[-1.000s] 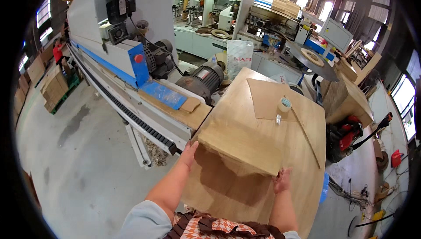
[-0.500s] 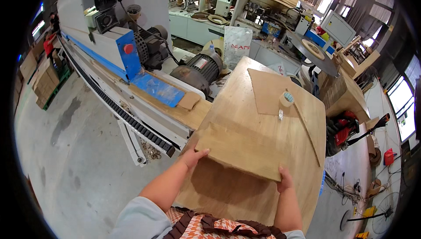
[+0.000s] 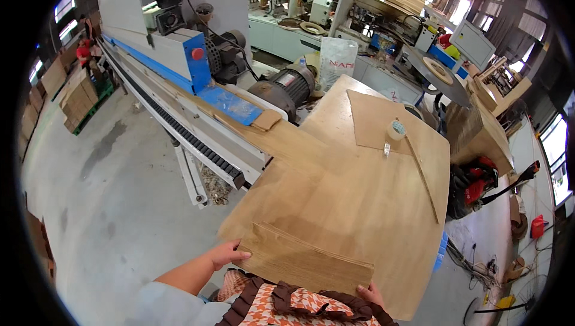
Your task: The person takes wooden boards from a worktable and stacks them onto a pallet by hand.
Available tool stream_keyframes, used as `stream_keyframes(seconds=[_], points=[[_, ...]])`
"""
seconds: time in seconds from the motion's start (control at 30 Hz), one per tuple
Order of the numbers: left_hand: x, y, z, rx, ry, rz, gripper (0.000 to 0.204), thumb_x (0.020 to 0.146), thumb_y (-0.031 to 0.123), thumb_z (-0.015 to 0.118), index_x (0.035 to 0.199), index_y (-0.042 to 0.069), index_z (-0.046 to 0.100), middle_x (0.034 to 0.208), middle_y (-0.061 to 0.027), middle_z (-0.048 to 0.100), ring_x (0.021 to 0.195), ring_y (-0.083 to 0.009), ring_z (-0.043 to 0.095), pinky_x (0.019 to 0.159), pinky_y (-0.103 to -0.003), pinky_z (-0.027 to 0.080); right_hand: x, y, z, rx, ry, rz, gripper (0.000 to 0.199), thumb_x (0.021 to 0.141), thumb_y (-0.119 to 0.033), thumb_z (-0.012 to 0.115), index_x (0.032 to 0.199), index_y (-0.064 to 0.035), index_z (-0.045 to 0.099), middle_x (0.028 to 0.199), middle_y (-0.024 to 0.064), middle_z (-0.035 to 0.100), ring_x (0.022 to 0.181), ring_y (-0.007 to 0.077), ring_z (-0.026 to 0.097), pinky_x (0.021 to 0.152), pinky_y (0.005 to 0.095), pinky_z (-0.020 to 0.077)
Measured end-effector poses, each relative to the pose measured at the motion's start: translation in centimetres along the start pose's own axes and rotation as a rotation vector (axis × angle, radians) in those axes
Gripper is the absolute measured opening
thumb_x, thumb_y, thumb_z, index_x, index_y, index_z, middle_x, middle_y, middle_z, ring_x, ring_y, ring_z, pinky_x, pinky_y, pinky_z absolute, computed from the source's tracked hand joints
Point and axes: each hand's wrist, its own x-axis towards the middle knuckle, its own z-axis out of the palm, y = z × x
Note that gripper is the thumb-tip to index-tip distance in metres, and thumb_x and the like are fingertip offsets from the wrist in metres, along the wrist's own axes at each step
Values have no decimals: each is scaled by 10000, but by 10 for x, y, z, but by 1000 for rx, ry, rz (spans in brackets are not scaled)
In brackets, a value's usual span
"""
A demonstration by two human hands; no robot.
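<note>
My left hand (image 3: 229, 254) grips the left end of a stack of thin wood-grain sheets (image 3: 305, 264), thumb on top. At the stack's right end my right hand (image 3: 371, 295) holds the near corner, its lower part hidden by the apron. The stack is tilted at the near side of the wood-topped table (image 3: 353, 206), close to my body, and its layered far edge shows. Farther back on the table are a flat brown cardboard sheet (image 3: 370, 116), a tape roll (image 3: 396, 129) and a long thin strip (image 3: 423, 179).
Along the table's left side runs a long machine (image 3: 200, 80) with a black roller track (image 3: 179, 140) and a red button (image 3: 197, 53). An electric motor (image 3: 287, 86) stands behind the table. A red and black machine (image 3: 473, 188) is at the right. Far left, a person in red (image 3: 84, 53) is beside stacked boards.
Both hands have drawn the stack nearer to my body and lower in view. It now tilts so its layered far edge shows. The head view has shifted slightly.
</note>
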Motion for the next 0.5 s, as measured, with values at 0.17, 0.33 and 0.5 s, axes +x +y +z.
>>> stream_keyframes(seconds=[0.17,0.33,0.5], points=[[7,6,2,72,-26,-84,559,746,255,660,1220,62,434,1144,-52,532,1012,-156,509,872,-307,384,3,-10,3,36,-56,86,548,766,-189,637,1213,6,388,1106,126,526,970,213,522,829,328,428],[11,9,10,-70,-96,-50,538,759,246,647,1221,72,433,1142,-34,541,1011,-152,513,882,-302,381,-2,-39,30,-77,-6,48,530,764,-183,635,1188,30,399,1071,126,545,942,217,540,813,337,442],[8,-2,6,-141,-23,90,599,718,138,673,1248,69,402,1201,-44,495,1075,-167,467,909,-298,359,10,-32,30,111,-61,-188,544,709,-136,660,1176,0,417,1032,126,557,894,236,553,785,365,455]])
